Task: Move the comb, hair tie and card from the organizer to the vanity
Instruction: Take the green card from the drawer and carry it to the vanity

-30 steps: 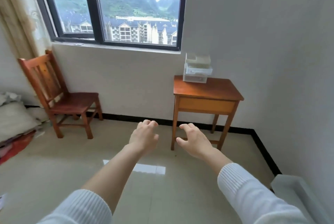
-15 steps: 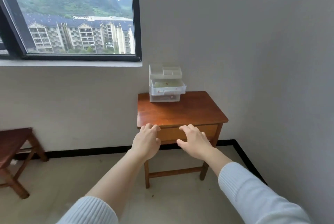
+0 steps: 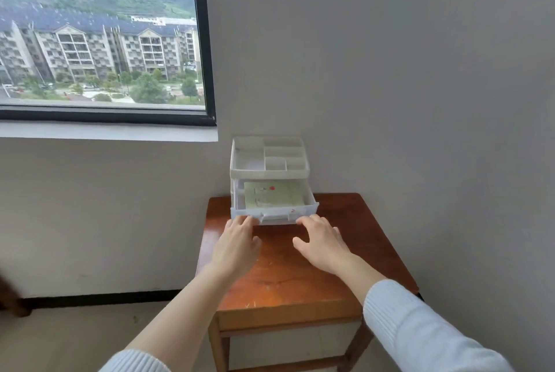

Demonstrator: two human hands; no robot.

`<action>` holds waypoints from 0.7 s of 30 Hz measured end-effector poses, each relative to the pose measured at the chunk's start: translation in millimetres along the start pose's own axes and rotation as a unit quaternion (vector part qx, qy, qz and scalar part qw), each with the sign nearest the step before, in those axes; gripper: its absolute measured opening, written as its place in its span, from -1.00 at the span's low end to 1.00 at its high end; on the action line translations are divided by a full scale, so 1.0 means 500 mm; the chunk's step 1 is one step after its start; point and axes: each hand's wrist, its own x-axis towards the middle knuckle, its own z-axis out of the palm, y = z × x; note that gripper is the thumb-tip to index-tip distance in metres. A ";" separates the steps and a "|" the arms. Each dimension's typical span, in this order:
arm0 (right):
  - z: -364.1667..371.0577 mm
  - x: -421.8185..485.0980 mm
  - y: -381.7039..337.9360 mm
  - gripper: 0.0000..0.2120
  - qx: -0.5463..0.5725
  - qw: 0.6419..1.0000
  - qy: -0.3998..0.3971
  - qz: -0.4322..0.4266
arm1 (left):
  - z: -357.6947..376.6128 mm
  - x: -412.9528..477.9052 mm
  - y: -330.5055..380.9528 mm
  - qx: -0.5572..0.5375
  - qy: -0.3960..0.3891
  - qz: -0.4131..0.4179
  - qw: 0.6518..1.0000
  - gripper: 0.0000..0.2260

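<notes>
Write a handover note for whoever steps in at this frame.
Left hand and right hand: both open and empty, fingers at the front of the organizer's pulled-out drawer.
The card lies flat in that drawer. Comb and hair tie are not visible; the top tray looks empty.
Done: nothing is on the vanity yet.
Left: all three items.

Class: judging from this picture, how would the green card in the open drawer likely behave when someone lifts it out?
The card lies flat and thin, so it is probably light and may flex. Flat on the drawer floor, it could be hard to catch an edge.
</notes>
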 end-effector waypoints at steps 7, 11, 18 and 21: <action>0.021 0.226 0.064 -0.64 -0.040 0.997 0.047 0.055 | 0.044 0.241 -0.033 -0.062 -0.052 -0.069 0.994 -0.62; 0.047 0.294 0.082 -0.69 -0.085 0.991 -0.001 0.102 | 0.051 0.328 -0.048 0.019 -0.134 -0.079 0.988 -0.87; 0.072 0.340 0.083 -0.50 -0.078 0.981 -0.066 0.166 | 0.066 0.379 -0.015 -0.005 -0.228 -0.174 0.958 -0.50; 0.077 0.346 0.076 -0.48 -0.064 0.980 -0.074 0.173 | 0.063 0.382 0.000 -0.019 -0.233 -0.244 0.941 -0.34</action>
